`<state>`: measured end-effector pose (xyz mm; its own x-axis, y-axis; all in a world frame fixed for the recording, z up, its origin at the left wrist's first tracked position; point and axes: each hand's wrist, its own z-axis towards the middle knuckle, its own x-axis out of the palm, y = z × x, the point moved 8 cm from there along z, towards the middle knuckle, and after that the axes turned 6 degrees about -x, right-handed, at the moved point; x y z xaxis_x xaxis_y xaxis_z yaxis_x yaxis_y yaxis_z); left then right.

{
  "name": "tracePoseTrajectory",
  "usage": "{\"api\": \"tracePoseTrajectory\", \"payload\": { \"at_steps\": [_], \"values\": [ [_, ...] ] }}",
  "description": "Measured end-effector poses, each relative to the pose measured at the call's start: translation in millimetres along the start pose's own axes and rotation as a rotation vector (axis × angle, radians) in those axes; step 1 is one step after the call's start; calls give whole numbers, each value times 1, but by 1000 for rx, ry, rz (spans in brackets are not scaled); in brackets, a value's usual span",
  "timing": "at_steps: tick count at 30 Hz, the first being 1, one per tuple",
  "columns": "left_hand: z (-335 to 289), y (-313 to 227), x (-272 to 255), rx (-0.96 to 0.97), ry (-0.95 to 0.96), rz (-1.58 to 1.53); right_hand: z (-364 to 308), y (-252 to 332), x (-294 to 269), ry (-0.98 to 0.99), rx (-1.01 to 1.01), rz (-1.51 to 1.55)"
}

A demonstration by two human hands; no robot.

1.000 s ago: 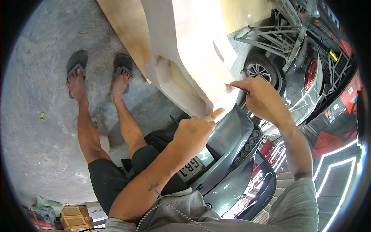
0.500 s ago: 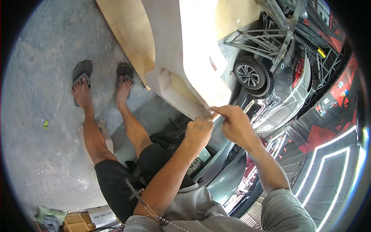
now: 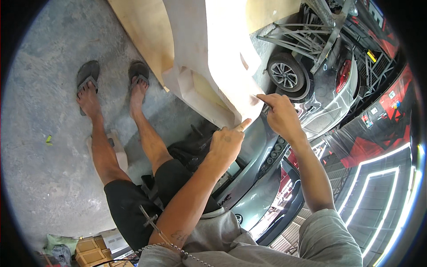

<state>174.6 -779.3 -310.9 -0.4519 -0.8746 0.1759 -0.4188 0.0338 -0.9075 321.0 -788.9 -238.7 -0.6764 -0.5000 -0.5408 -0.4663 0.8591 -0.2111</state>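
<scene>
A large white moulded panel (image 3: 191,40) with a hollow recess lies ahead of me, its narrow end toward me and its upper face brightly lit. My left hand (image 3: 226,144) is at that near end, index finger stretched out against the edge and the other fingers curled under. At the panel's right side, my right hand (image 3: 281,115) points its index finger onto the surface; its other fingers are folded in. I see no tool in either hand. The undersides of both hands are hidden.
A pale plywood board (image 3: 149,31) lies under the panel. To the right are a metal truss frame (image 3: 307,38), a dark car (image 3: 327,109) and its wheel (image 3: 283,74). A grey-green car (image 3: 253,196) stands beside me. Cardboard boxes (image 3: 91,251) sit at the lower left.
My hands have moved apart. The right has gone up and right along the panel's edge; the left stays near the end, its finger now more clearly stretched out. My view has shifted slightly.
</scene>
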Motion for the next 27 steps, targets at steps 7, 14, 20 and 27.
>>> {"api": "tracePoseTrajectory", "payload": {
  "at_steps": [7,14,20,27],
  "values": [
    [0,-2,0,-16,-5,44,-32,37,14,-72,34,-93],
    [2,0,5,-15,1,37,-28,10,-9,-171,-18,104],
    [4,-2,4,-4,54,45,-17,9,9,-167,17,-78],
    [0,2,5,25,-59,81,-46,51,17,-62,-62,209]
  ]
}}
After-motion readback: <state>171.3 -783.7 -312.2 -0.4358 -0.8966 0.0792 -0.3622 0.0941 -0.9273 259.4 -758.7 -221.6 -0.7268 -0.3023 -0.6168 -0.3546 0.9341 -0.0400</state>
